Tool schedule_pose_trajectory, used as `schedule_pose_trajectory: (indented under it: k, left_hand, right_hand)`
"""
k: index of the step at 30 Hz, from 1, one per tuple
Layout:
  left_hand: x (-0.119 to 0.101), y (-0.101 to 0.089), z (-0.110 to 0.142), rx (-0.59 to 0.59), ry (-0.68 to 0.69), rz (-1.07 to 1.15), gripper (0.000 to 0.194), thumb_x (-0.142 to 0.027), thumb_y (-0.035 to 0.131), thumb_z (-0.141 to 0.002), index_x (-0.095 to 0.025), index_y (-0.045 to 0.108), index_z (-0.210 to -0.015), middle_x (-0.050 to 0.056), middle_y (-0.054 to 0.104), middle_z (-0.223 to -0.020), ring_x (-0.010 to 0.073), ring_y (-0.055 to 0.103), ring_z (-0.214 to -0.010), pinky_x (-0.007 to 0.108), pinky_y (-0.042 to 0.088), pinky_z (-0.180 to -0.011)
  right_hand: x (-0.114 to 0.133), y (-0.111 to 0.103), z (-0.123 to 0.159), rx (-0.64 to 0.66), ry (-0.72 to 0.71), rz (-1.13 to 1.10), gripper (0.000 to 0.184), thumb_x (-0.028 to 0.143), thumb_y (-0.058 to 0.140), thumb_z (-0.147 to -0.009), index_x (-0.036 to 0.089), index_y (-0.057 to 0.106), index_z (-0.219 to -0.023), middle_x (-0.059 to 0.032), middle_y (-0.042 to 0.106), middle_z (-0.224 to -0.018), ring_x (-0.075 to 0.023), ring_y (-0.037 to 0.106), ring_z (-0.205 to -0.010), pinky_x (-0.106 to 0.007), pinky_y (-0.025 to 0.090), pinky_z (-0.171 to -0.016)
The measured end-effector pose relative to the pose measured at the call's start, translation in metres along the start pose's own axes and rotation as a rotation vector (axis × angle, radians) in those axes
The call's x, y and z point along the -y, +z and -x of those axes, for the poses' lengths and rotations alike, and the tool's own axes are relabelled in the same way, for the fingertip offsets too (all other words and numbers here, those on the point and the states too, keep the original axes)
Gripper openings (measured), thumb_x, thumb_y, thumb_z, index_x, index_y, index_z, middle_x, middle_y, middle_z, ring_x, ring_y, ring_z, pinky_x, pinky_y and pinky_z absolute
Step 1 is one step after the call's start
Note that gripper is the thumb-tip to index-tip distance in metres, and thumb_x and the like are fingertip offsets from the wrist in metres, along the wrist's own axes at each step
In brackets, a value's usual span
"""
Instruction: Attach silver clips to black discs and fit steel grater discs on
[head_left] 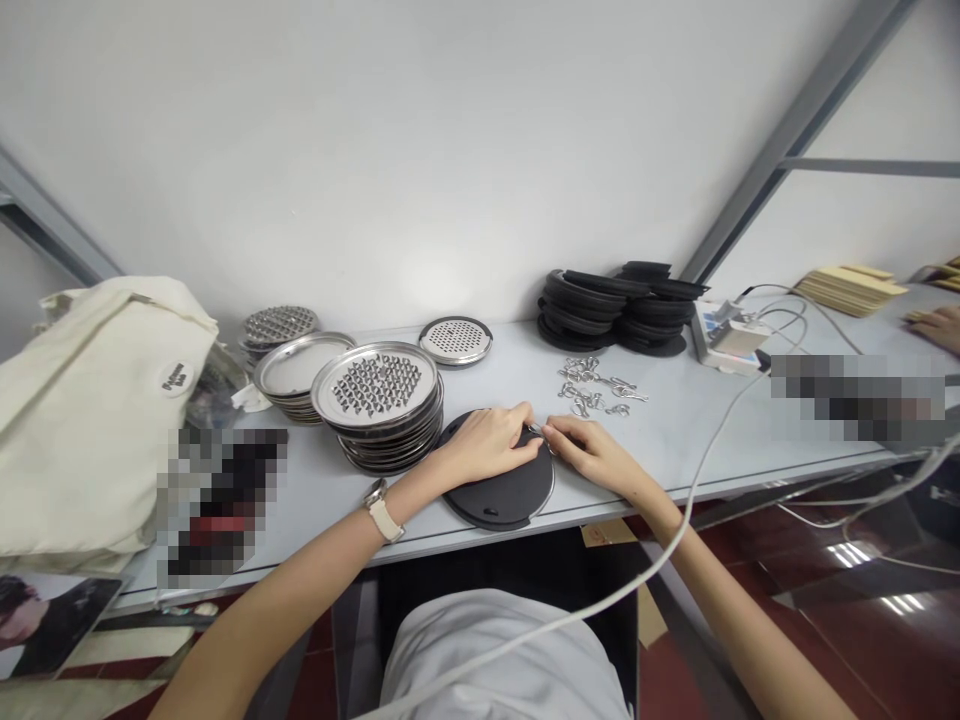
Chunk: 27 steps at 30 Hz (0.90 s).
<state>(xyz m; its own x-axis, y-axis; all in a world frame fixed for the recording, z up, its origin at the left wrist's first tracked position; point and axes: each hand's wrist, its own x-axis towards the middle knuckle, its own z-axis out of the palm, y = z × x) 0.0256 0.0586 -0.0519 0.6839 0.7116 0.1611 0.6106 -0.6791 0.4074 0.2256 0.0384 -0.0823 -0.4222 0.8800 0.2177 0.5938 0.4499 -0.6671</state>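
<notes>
A round black disc with a metal rim (pixel 504 490) lies at the table's front edge. My left hand (pixel 487 442) rests on its top, fingers curled and pinched at the disc's upper right edge. My right hand (pixel 589 447) meets it there, pinching a small metal ring clip (pixel 537 432) between the fingertips of both hands. A loose pile of similar metal clips (pixel 596 388) lies just behind my hands.
Stacks of perforated steel discs (pixel 384 400) and plain steel plates (pixel 296 368) sit left of the hands, one perforated disc (pixel 455 340) further back. Black rings (pixel 619 305) are piled at the back right. A cream bag (pixel 97 400) lies left; a white cable (pixel 697 470) crosses right. Another person's hand (pixel 937 325) shows far right.
</notes>
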Motion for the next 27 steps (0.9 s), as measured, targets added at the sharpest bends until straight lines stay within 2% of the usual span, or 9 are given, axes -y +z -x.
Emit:
schedule_pose_trajectory:
  k: [13, 27]
  left_hand:
    - [-0.0036, 0.0020, 0.0007, -0.007, -0.029, -0.135, 0.029, -0.040, 0.050, -0.089, -0.021, 0.052, -0.110, 0.004, 0.068, -0.088, 0.0232, 0.067, -0.080, 0.030, 0.047, -0.068]
    - [-0.0036, 0.0001, -0.0001, 0.013, -0.027, -0.104, 0.029, -0.039, 0.049, -0.090, -0.020, 0.056, -0.110, 0.003, 0.067, -0.081, 0.0217, 0.066, -0.076, 0.029, 0.046, -0.068]
  right_hand:
    - [-0.0006, -0.0005, -0.0001, 0.015, 0.003, -0.033, 0.043, 0.042, 0.037, -0.098, 0.019, 0.043, -0.063, 0.0009, 0.048, -0.061, -0.0136, 0.047, -0.059, -0.028, 0.038, -0.061]
    - [-0.0014, -0.0001, -0.0001, 0.008, -0.026, -0.007, 0.041, 0.041, 0.038, -0.098, 0.019, 0.043, -0.064, 0.0008, 0.049, -0.061, -0.0136, 0.046, -0.059, -0.028, 0.038, -0.061]
